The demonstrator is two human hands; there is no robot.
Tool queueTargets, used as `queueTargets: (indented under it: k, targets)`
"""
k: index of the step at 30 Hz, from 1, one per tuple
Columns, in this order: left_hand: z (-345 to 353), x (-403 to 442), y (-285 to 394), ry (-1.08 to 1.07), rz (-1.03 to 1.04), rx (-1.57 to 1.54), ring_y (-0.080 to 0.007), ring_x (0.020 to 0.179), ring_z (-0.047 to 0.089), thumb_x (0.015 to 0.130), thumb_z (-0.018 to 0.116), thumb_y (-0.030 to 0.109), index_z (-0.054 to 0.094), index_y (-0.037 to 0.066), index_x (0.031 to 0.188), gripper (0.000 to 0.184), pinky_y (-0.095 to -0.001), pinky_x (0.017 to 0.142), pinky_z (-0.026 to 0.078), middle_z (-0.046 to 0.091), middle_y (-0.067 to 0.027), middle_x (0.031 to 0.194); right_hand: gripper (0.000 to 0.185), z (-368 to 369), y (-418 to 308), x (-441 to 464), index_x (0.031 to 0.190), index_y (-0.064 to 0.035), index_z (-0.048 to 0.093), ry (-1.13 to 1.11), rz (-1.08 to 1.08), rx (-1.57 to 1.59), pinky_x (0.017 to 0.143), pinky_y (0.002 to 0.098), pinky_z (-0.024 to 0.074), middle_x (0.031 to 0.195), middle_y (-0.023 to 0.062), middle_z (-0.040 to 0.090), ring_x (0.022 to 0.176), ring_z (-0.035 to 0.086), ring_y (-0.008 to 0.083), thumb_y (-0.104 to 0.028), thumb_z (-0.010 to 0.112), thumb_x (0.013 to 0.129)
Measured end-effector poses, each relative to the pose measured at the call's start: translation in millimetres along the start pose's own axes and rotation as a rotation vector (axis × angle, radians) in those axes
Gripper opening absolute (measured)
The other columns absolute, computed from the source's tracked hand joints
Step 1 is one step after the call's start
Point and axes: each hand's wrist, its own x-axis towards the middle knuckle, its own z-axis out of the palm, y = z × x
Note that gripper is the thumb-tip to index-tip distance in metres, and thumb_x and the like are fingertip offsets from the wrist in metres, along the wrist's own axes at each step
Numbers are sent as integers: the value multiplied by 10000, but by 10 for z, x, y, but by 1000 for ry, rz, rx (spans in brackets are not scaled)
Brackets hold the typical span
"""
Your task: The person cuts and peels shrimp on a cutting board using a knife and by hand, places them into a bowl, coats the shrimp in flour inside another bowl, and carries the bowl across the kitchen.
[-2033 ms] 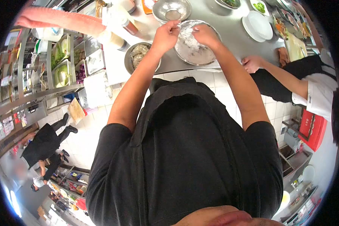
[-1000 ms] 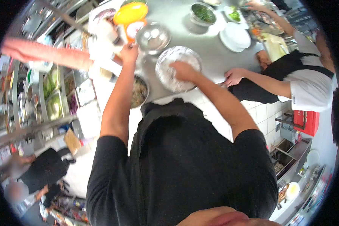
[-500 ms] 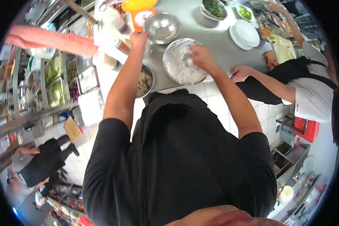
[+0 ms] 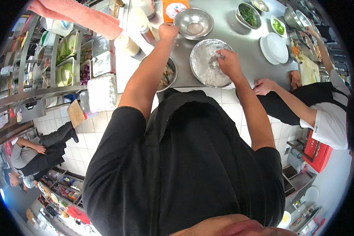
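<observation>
My left hand point(image 4: 168, 31) is closed at the left rim of a shiny metal bowl point(image 4: 194, 23) with nothing visible inside. Over a wider bowl of white powder point(image 4: 208, 72), my right hand point(image 4: 229, 63) has its fingers closed around a small powder-coated piece point(image 4: 215, 58). What exactly the piece is cannot be made out. Partly behind my left forearm, a third metal bowl point(image 4: 170, 74) holds greyish food pieces.
Bottles point(image 4: 126, 46) and an orange scale point(image 4: 174, 8) stand at the left. White plates point(image 4: 276, 48), a bowl of chopped greens point(image 4: 247, 15) and a co-worker's hand point(image 4: 264, 86) are at the right. A pink towel point(image 4: 78, 15) hangs upper left.
My left hand has moved from the powder bowl to the shiny bowl's rim. My right hand has stayed at the powder bowl, now at its right side. The camera view has shifted.
</observation>
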Motion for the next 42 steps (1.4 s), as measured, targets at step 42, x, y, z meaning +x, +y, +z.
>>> queueTargets:
  k: [42]
  targets:
    - [29, -1589, 225, -183, 367, 10, -72, 616, 479, 866, 669, 128, 618, -16, 868, 153, -239, 578, 424, 572, -8, 698, 177, -1621, 2571, 2310, 887, -35, 630, 263, 467, 1007, 598, 282, 460, 798, 48, 632, 688, 586, 150, -158, 690, 775]
